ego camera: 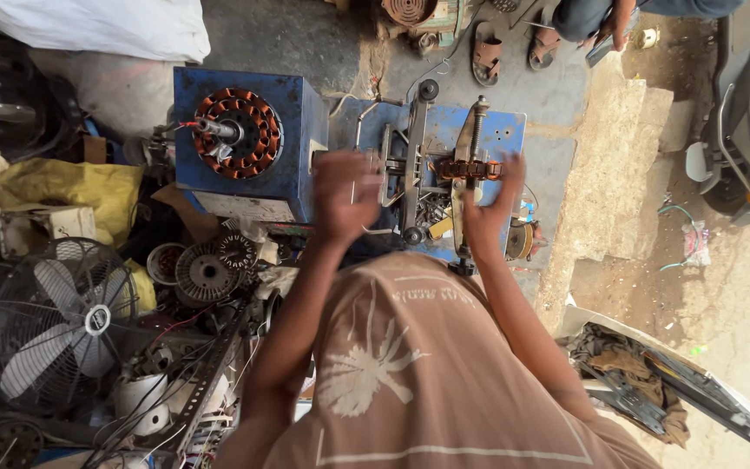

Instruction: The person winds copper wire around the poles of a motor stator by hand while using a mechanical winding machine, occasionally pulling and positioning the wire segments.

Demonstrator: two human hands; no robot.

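Observation:
My left hand (345, 195) is raised and blurred, fingers spread, with nothing visible in it, in front of the blue winding machine (505, 130). My right hand (490, 207) is cupped beside the machine's metal frame (414, 165). Its fingertips reach a row of copper coils (469, 168) mounted on the frame. Whether they grip the coils is unclear. A blue metal box (297, 104) to the left carries a round stator with copper windings (238, 135) on a shaft.
A table fan in a wire cage (54, 321) and loose stator cores (206, 274) lie at the left among wires and parts. A yellow bag (71, 187) sits behind them. Another person's sandalled feet (514, 48) are at the top. A cloth pile (627, 365) lies at the right.

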